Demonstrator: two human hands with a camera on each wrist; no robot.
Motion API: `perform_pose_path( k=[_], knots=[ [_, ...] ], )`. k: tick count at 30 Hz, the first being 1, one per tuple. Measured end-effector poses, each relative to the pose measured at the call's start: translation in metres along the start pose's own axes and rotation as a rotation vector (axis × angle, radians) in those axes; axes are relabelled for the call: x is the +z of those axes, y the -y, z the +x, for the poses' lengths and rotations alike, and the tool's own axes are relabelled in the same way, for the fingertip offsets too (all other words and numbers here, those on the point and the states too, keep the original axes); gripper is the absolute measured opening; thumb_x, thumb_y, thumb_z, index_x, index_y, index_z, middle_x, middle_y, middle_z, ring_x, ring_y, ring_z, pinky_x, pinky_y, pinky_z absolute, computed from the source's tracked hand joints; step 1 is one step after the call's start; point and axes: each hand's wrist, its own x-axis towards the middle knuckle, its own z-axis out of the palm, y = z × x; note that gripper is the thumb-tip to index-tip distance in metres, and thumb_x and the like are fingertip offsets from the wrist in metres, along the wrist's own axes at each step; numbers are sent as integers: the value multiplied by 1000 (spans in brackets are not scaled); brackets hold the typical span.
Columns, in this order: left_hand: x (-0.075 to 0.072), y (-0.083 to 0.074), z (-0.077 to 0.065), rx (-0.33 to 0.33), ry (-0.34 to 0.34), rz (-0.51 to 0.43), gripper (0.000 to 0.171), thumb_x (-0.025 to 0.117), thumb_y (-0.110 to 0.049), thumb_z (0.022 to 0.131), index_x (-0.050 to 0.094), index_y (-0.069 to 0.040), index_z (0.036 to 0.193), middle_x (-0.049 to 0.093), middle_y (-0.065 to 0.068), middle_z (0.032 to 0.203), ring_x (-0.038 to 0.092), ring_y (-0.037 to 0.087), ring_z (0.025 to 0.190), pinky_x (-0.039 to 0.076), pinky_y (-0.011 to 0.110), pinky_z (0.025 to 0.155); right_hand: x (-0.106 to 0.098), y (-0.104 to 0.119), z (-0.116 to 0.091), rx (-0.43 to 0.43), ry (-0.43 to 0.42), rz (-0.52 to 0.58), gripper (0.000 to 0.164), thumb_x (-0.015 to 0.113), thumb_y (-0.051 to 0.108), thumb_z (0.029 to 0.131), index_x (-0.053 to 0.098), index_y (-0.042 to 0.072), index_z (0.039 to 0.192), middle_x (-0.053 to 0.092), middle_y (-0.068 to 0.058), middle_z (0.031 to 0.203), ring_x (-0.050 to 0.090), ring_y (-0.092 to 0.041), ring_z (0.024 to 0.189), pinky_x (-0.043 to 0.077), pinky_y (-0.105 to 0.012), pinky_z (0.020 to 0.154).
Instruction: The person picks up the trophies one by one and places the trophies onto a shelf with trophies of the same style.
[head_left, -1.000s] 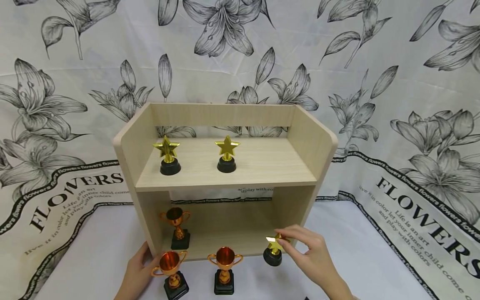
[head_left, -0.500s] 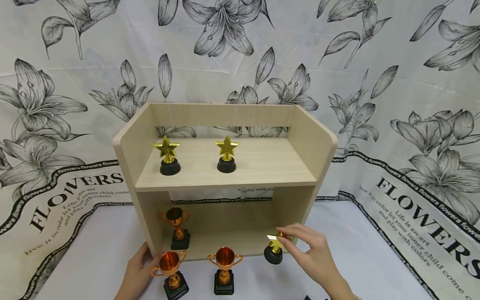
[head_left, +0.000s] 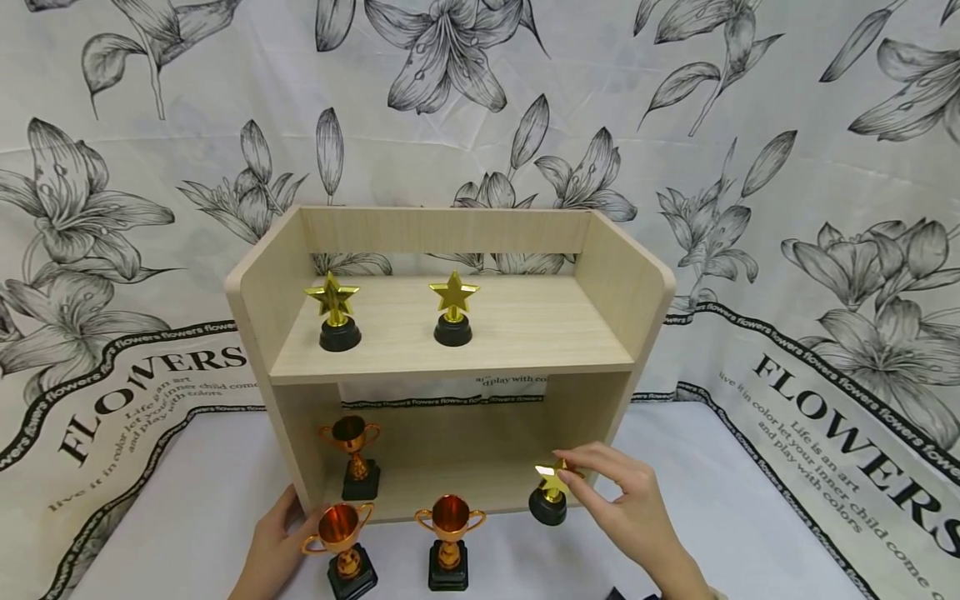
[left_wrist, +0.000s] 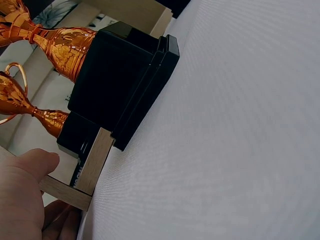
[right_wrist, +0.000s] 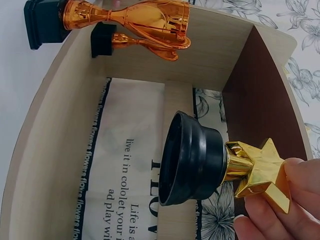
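The right hand (head_left: pixel 626 504) pinches a gold star trophy (right_wrist: pixel 215 160) by its star, thumb against fingers, just in front of the shelf (head_left: pixel 624 292), near the lower level's front right corner. It looks like light, stiff plastic; the shiny star is probably slippery and its points might chip, so the stem or hollow-looking black base would likely give a surer hold. The left hand (head_left: pixel 276 542) grips the shelf's left side near the lower front corner. The upper level (head_left: pixel 536 329) carries one star (head_left: pixel 335 310) near its left edge and a second star (head_left: pixel 453 307) about midway along; the lower level (head_left: pixel 465 467) holds an orange cup (head_left: pixel 360 467) near its left edge. On the table (head_left: pixel 697 467), before the shelf's front edge, stand a left cup (head_left: pixel 342 546) and a middle cup (head_left: pixel 449 542).
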Motion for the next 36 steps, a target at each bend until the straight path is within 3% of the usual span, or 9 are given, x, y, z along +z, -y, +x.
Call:
perform_pose_path(
  k=[26, 36],
  knots=[
    [1, -1, -1, 17, -14, 22, 65, 61, -32, 92, 33, -2, 143, 48, 25, 135, 52, 40, 115, 40, 58, 95, -1, -3, 4, -64, -11, 19, 45, 72, -21, 62, 71, 4, 99, 69, -7, 86, 62, -12, 73, 48, -18, 67],
    [0, -2, -3, 49, -34, 30, 61, 60, -30, 92, 37, -2, 141, 50, 23, 133, 53, 37, 115, 39, 58, 95, -2, 1, 7, -36, -8, 12, 44, 72, -21, 63, 71, 5, 99, 69, -9, 84, 62, -13, 74, 49, -18, 67]
  ],
)
